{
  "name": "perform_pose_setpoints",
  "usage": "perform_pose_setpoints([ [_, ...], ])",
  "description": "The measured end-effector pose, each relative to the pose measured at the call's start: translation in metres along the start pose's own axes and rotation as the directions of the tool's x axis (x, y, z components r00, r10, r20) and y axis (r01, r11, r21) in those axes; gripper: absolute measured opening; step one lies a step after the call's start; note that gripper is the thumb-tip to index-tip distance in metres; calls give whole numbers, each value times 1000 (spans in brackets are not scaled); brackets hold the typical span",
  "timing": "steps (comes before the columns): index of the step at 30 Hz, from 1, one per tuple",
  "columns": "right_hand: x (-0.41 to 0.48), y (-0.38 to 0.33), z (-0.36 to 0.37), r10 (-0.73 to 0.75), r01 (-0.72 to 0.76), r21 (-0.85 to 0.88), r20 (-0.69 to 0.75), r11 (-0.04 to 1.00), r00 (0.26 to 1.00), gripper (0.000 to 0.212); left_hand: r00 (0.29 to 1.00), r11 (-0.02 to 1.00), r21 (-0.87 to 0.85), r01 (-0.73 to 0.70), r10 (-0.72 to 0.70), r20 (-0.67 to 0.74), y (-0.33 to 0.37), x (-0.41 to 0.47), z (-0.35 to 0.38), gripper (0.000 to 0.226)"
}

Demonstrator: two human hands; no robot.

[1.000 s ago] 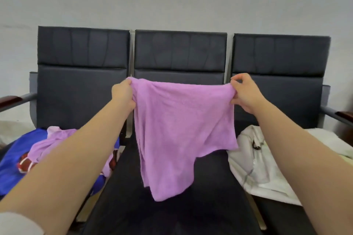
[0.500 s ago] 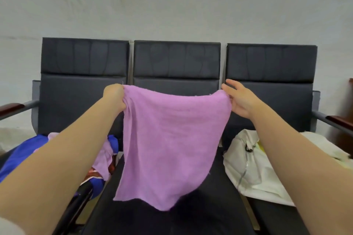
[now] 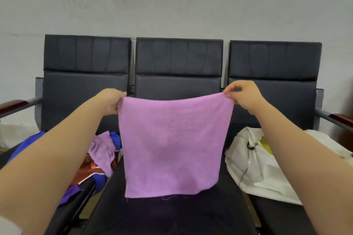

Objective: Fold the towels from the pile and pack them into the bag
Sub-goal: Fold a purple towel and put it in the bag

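Observation:
A purple towel [image 3: 172, 145] hangs flat and spread out in the air above the middle seat. My left hand [image 3: 110, 102] grips its top left corner. My right hand [image 3: 243, 94] pinches its top right corner between thumb and fingers. The pile of towels [image 3: 101, 154], purple, blue and reddish brown, lies on the left seat, partly hidden behind my left arm. The white bag [image 3: 254, 166] lies on the right seat with a zip and something yellow showing at its mouth.
A row of three black padded seats [image 3: 179, 57] stands against a pale wall. Wood-topped armrests [image 3: 13, 105] stick out at both ends. The black middle seat cushion [image 3: 172, 213] lies under the hanging towel.
The towel hung bunched and skewed before; now it is stretched flat and square. My right hand moved outward and closed on the right corner. My view tilted up slightly.

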State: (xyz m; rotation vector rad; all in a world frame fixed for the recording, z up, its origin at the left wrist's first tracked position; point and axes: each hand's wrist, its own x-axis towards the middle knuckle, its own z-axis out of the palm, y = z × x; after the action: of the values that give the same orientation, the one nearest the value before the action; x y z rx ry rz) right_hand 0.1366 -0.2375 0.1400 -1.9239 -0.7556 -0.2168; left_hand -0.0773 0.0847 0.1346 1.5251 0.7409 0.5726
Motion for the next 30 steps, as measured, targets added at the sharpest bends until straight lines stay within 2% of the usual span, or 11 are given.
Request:
perform_pose_setpoints([
  [2,3,1,-2,21,-19,33,-69,999,997,45,983,992,-101,-80,95,159,1,-3,-3,17],
  [4,3,0,-5,38,-30,132,-57,991,998,55,942,977,28,-212,197,272,1,-5,-6,23],
  [7,-4,-8,-11,-2,-12,196,71,981,997,32,928,812,453,-369,295,227,-2,0,-9,27],
  [11,-8,-6,-21,-18,38,-73,247,997,969,30,902,719,566,-403,416,114,-2,4,-7,16],
  [13,-8,-4,-22,4,57,-211,277,976,961,35,898,700,584,-411,420,127,0,5,-8,19],
  [16,-11,-7,-17,-4,73,-255,262,964,965,38,904,657,622,-426,341,259,1,1,-12,38],
  [18,-11,-5,-14,9,42,-209,237,977,971,39,888,556,692,-460,297,351,0,0,-14,49],
  [20,-9,-2,-12,31,5,-176,201,984,979,39,873,457,748,-481,327,362,-3,3,-14,43],
  [26,-5,-1,-11,101,-95,-52,117,994,988,36,871,473,773,-423,449,201,-9,6,-17,8],
  [28,-7,-3,-11,132,-153,99,190,983,973,25,857,494,761,-421,492,155,-10,7,-16,7],
  [30,-11,-5,-13,122,-160,109,295,981,948,15,852,527,743,-413,511,111,-11,10,-15,9],
])
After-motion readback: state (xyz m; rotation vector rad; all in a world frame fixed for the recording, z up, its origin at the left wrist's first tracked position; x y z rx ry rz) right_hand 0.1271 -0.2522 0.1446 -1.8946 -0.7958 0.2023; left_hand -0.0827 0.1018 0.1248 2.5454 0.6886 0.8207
